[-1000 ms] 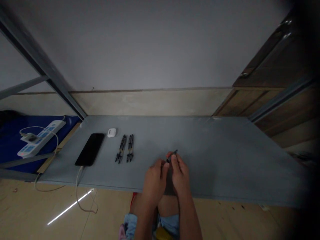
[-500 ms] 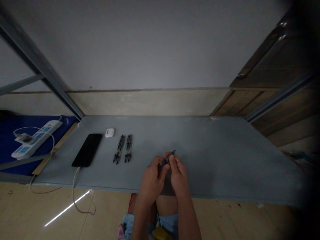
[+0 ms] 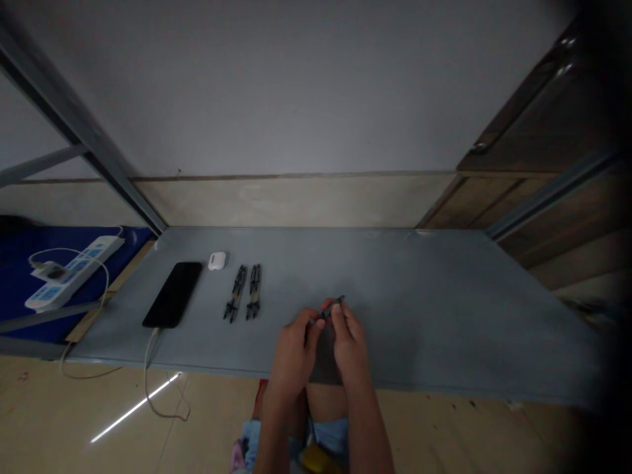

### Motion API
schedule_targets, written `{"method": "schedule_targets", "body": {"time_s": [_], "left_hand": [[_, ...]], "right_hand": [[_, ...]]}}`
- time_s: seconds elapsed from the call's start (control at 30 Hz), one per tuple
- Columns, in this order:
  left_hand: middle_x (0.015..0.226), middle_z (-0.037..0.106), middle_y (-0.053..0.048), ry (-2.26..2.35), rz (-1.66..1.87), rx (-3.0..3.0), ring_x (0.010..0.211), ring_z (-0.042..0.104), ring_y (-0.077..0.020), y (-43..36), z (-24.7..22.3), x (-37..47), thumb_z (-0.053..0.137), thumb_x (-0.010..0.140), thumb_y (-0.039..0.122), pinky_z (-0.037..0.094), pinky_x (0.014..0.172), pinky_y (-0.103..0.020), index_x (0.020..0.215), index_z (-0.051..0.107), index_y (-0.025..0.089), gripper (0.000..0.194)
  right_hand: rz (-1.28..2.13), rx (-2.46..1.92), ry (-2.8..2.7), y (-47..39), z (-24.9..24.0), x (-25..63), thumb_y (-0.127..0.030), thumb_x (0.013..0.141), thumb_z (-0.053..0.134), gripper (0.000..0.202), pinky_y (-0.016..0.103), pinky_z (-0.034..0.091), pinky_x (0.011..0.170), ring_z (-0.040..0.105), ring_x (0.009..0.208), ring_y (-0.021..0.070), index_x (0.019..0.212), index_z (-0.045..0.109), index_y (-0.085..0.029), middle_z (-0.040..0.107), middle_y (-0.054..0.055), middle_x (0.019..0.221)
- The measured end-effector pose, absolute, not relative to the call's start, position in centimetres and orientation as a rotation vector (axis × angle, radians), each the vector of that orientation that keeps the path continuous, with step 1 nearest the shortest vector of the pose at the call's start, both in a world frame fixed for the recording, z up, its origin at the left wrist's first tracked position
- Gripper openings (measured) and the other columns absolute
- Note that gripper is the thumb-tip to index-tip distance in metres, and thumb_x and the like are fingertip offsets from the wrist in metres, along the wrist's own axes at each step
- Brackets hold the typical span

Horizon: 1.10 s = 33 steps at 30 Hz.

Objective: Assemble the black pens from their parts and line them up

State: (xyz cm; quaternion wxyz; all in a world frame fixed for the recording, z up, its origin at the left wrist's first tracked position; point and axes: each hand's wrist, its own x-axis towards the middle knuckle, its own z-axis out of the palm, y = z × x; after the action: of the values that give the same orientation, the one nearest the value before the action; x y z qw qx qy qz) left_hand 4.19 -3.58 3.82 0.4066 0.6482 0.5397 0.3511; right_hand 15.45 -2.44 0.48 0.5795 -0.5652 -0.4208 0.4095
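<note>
My left hand (image 3: 295,349) and my right hand (image 3: 349,339) meet over the front middle of the grey tabletop (image 3: 419,303). Fingers of both are closed on a dark pen (image 3: 332,307), which lies slantwise between them, its far end tipped up to the right. Fingertips cover much of it, so I cannot tell whether more than one pen is there. To the left, two small bundles of dark pens lie side by side: one bundle (image 3: 235,293) slightly tilted, the other bundle (image 3: 253,292) nearer my hands.
A black phone (image 3: 172,295) with a white charging cable (image 3: 147,368) lies at the left, beside a white earbud case (image 3: 217,261). A power strip (image 3: 74,273) rests on a blue surface beyond the left edge. Metal frame bars (image 3: 123,187) rise at both ends.
My left hand has shifted slightly left and its grip on the pen has altered; more of the gap between the hands shows. The bundles and phone stay put.
</note>
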Motion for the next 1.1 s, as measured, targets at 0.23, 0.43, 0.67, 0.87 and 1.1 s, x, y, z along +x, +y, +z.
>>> {"method": "schedule_targets", "body": {"time_s": [0.23, 0.43, 0.67, 0.87, 1.1], "left_hand": [[0.077, 0.065, -0.005, 1.374, 0.874, 1.66, 0.07, 0.058, -0.0166, -3.42, 3.69, 4.53, 0.034, 0.097, 0.035, 0.037, 0.066, -0.027, 0.083, 0.061, 0.017, 0.035], [0.077, 0.064, -0.005, 1.404, 0.87, 1.668, 0.07, 0.057, -0.0166, -3.33, 3.14, 4.78, 0.033, 0.097, 0.033, 0.036, 0.064, -0.027, 0.086, 0.058, 0.018, 0.031], [0.082, 0.064, -0.003, 1.381, 0.891, 1.616, 0.072, 0.058, -0.0158, -3.15, 3.01, 4.75, 0.042, 0.095, 0.035, 0.037, 0.066, -0.026, 0.096, 0.056, 0.019, 0.022], [0.071, 0.062, -0.004, 1.429, 0.83, 1.695, 0.066, 0.056, -0.0168, -2.92, 3.0, 4.37, 0.027, 0.099, 0.034, 0.035, 0.065, -0.027, 0.075, 0.055, 0.019, 0.04], [0.074, 0.067, -0.002, 1.424, 0.806, 1.703, 0.063, 0.059, -0.0163, -3.0, 3.4, 4.07, 0.04, 0.095, 0.038, 0.033, 0.059, -0.025, 0.099, 0.063, 0.023, 0.027]], "right_hand": [[0.962, -1.341, -1.009, -2.47, 0.67, 15.66, -0.053, 0.089, 0.044, 0.039, 0.026, 0.041, 0.06, 0.049, 0.061, 0.0159, 0.087, 0.063, -0.019, 0.053, -0.002, 0.063], [0.917, -1.388, -1.004, -2.33, 0.85, 15.76, -0.054, 0.089, 0.044, 0.041, 0.027, 0.04, 0.06, 0.05, 0.061, 0.0157, 0.086, 0.063, -0.018, 0.055, -0.001, 0.065], [0.895, -1.387, -0.997, -2.13, 0.75, 15.22, -0.051, 0.091, 0.043, 0.039, 0.027, 0.041, 0.067, 0.053, 0.069, 0.0163, 0.087, 0.062, -0.018, 0.058, 0.0, 0.072], [0.911, -1.411, -0.953, -1.93, 0.77, 15.45, -0.055, 0.09, 0.042, 0.043, 0.026, 0.038, 0.056, 0.048, 0.057, 0.0149, 0.088, 0.062, -0.018, 0.05, -0.003, 0.059], [0.91, -1.377, -0.923, -1.91, 0.45, 16.03, -0.053, 0.09, 0.045, 0.04, 0.026, 0.038, 0.06, 0.047, 0.061, 0.0139, 0.09, 0.063, -0.018, 0.049, -0.003, 0.063]]}}
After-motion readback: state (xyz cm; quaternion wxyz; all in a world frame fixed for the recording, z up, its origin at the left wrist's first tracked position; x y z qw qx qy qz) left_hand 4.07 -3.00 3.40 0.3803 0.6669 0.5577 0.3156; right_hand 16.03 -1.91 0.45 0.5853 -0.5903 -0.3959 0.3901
